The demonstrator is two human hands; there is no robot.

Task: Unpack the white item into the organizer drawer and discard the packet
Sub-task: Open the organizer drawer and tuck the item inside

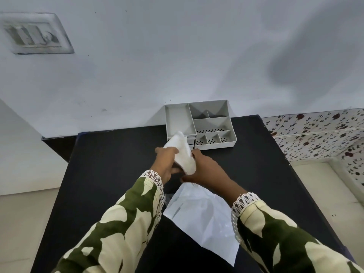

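Observation:
A soft white item (pixel 183 152) is held up between my two hands, just in front of the grey organizer (pixel 199 125). My left hand (pixel 167 164) grips its left side and my right hand (pixel 206 170) grips its right and lower edge. The item's upper end overlaps the organizer's lower left front, where small drawers sit mostly hidden behind it. The organizer stands at the table's far edge against the wall, its top divided into several open compartments. A flat white packet (pixel 202 219) lies on the black table (pixel 110 164) below my hands, partly under my right forearm.
A white wall rises behind the table, with a switch plate (pixel 35 33) at the upper left. To the right of the table runs a floral-patterned surface (pixel 319 134). Pale floor shows on both sides of the table.

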